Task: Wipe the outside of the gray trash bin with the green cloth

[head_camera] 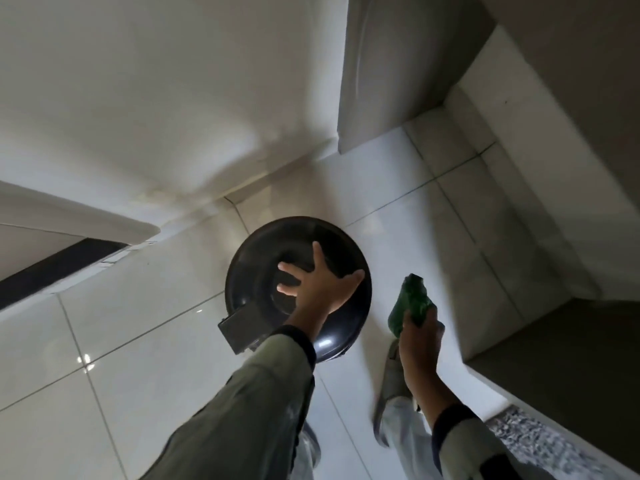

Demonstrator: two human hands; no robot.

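- Head view, looking steeply down: gray trash bin [298,289] stands on the glossy tiled floor [114,341], near a wall corner, roughly mid-scene. Round domed lid, dark and shiny; a flat pedal-like tab [239,329] sticks out at its near-left side.
- Left hand [320,284] lies flat on the lid, fingers spread wide and apart, not clamped on anything. Likely there to steady the bin so it won't slide or tip on the slick tiles once wiping pressure comes from the side.
- Right hand [417,336] is just right of the bin, apart from it, grip closed around the green cloth [410,303]. Cloth is bunched, its free end poking up and far from the fist; not touching the bin.
- Bunched hold probably gives a firm pad to press against the curved wall.
- Bin's outer wall is mostly hidden under the lid from this angle; only the near-right edge shows.
- A foot in a slipper [393,386] is planted near-right of the bin, below the cloth hand; a speckled mat [540,441] lies at the near-right corner.
- Judgement: the wipe looks not yet started; the cloth needs to come left and down onto the bin's side.
- Risk: pushing on the side could shift the bin if the top hand eases.
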